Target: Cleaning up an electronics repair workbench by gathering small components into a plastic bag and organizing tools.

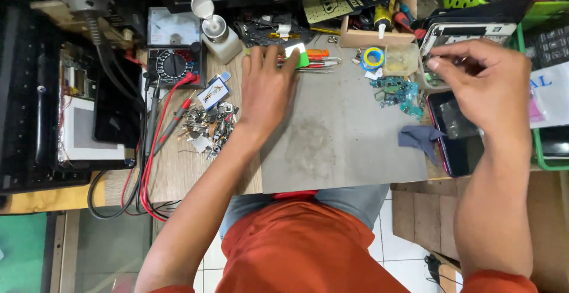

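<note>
My left hand [268,88] lies palm down at the far edge of the grey work mat [338,139], its fingertips on a small green and white card-like piece [298,55] beside tweezers [320,63]. My right hand [483,82] reaches to the right side, fingers pinched over small parts near a white phone frame [468,31]; what it pinches is too small to tell. Below that hand lies a dark phone with a red rim [459,139].
An analogue multimeter [173,50] with red and black leads stands at the left, with a pile of small metal parts [207,128] beside it. A solder spool [373,57], teal circuit pieces [400,94], a grey cloth [418,136] and a small white bottle [220,35] are on the bench.
</note>
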